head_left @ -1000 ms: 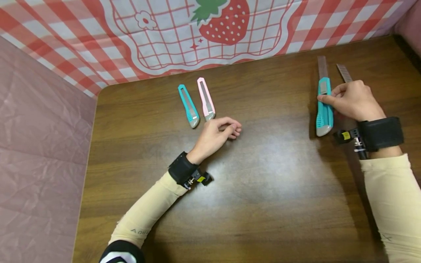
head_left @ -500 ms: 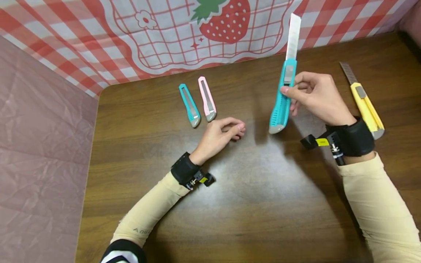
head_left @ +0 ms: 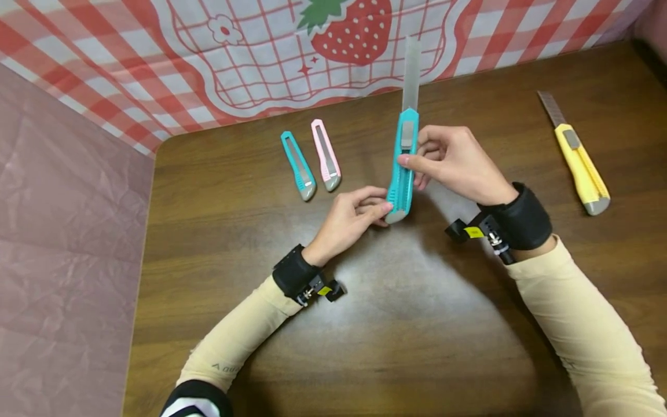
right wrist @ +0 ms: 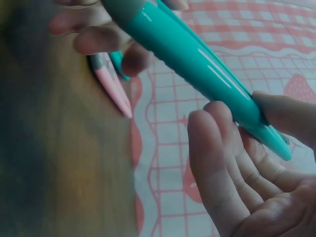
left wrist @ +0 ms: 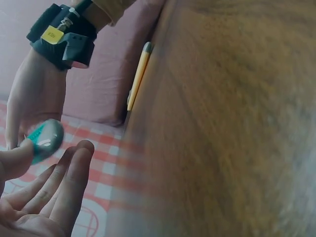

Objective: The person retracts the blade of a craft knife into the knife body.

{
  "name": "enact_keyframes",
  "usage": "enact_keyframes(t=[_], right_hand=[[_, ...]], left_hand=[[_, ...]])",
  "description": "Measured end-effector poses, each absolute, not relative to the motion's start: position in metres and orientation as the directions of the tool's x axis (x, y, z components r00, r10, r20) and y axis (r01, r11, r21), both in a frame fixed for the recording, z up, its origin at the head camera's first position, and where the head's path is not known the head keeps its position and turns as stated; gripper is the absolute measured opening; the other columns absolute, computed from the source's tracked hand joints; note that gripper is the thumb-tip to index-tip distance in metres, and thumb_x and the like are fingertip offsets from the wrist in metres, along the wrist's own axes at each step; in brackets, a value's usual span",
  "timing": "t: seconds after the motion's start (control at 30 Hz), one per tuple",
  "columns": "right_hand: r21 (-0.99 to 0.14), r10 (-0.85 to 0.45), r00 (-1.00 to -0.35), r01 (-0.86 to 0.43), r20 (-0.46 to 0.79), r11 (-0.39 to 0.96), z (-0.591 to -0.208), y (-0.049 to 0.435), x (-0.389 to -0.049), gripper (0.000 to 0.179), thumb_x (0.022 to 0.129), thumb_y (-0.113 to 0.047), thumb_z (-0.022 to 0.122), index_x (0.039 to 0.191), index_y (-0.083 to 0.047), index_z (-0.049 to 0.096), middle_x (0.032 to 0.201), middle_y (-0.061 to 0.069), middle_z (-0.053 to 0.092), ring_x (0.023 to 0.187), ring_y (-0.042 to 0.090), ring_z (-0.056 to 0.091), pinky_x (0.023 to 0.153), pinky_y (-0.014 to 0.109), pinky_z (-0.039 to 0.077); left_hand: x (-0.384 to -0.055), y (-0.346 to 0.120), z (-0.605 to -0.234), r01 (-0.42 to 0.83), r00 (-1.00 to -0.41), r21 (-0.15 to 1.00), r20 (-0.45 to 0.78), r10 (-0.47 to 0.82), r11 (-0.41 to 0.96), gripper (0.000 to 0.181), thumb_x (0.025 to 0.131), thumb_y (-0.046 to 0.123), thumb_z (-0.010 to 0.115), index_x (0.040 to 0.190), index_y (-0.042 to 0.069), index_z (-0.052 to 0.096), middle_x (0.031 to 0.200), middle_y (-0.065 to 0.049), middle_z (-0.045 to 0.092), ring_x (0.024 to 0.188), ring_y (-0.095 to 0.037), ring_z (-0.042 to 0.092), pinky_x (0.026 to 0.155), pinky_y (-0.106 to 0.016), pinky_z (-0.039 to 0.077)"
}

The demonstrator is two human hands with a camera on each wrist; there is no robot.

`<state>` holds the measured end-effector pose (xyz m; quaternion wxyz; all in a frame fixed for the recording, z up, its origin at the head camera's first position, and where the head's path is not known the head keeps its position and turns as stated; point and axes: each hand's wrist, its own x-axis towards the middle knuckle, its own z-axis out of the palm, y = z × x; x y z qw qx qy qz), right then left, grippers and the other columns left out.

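Observation:
In the head view my right hand (head_left: 458, 165) holds a large teal snap-off utility knife (head_left: 403, 168) between thumb and fingers, around the middle of its handle. The knife stands upright above the table, its long blade extended upward and its grey end cap down. My left hand (head_left: 349, 223) is at that lower end, thumb in front and fingers behind. The left wrist view has the left thumb (left wrist: 17, 160) right at the end cap (left wrist: 50, 139), while the other fingers extend apart from it. Seen from the right wrist, the right fingertips (right wrist: 205, 131) pinch the teal handle.
On the table's left lie a small teal utility knife (head_left: 299, 166) and a small pink one (head_left: 326, 155), blades retracted. A large yellow utility knife (head_left: 581, 165) lies on the right with its blade out. Behind the wooden table (head_left: 219, 231) hangs a strawberry-print cloth (head_left: 260, 58).
My right hand has lifted the large teal knife from the right side and carried it left to the left hand. The left hand has barely moved, its fingertips now at the knife's lower end.

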<state>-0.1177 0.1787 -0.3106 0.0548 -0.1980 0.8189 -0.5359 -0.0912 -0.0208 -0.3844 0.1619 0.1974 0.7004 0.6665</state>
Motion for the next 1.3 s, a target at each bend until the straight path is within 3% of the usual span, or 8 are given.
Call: enact_keyframes(t=[0.2,0.33,0.6,0.9,1.3], right_hand=[[-0.901,-0.422,-0.901,-0.260,0.097,0.348,-0.333,0.181,-0.126,0.013,0.085,-0.013,0.067,0.091,-0.005,0.058,0.071,0.013,0.064,0.054,0.026,0.060,0.049,0.023,0.057],[-0.892,-0.420,-0.902,-0.267,0.098,0.365,-0.342,0.184,-0.131,0.013,0.086,-0.018,0.067,0.092,-0.008,0.060,0.072,0.008,0.065,0.056,0.026,0.061,0.050,0.025,0.057],[-0.900,-0.332,-0.932,-0.264,0.145,0.346,-0.340,0.185,-0.132,0.021,0.094,-0.018,0.055,0.104,-0.001,0.062,0.079,0.015,0.065,0.059,0.028,0.062,0.052,0.021,0.056],[-0.921,-0.302,-0.945,-0.223,0.124,0.320,-0.341,0.183,-0.132,0.035,0.099,-0.023,0.047,0.081,0.001,0.065,0.068,0.016,0.063,0.053,0.031,0.061,0.049,0.025,0.056],[-0.907,-0.329,-0.939,-0.222,0.100,0.358,-0.341,0.184,-0.132,0.034,0.099,-0.019,0.045,0.081,0.004,0.063,0.069,0.019,0.064,0.056,0.030,0.063,0.052,0.023,0.056]], left_hand=[[-0.092,-0.019,-0.395,0.074,-0.880,0.992,0.014,0.475,0.106,0.026,0.088,0.005,0.063,0.111,-0.006,0.059,0.094,-0.019,0.067,0.076,-0.014,0.065,0.067,-0.045,0.059],[-0.086,-0.017,-0.376,0.067,-0.882,0.986,-0.014,0.472,0.155,0.025,0.088,0.001,0.061,0.111,-0.009,0.057,0.095,-0.023,0.066,0.077,-0.018,0.065,0.069,-0.049,0.057],[-0.082,-0.016,-0.368,0.066,-0.865,0.988,-0.011,0.501,0.137,0.022,0.087,-0.007,0.059,0.108,-0.014,0.055,0.094,-0.029,0.064,0.076,-0.026,0.065,0.068,-0.048,0.058],[-0.080,-0.014,-0.371,0.067,-0.855,0.991,-0.003,0.519,0.116,0.021,0.085,-0.008,0.060,0.105,-0.013,0.058,0.092,-0.027,0.065,0.078,-0.028,0.065,0.065,-0.047,0.059],[-0.080,-0.012,-0.372,0.054,-0.868,0.989,-0.022,0.497,0.138,0.020,0.083,-0.008,0.062,0.103,-0.012,0.060,0.092,-0.025,0.066,0.077,-0.021,0.066,0.063,-0.040,0.060]])
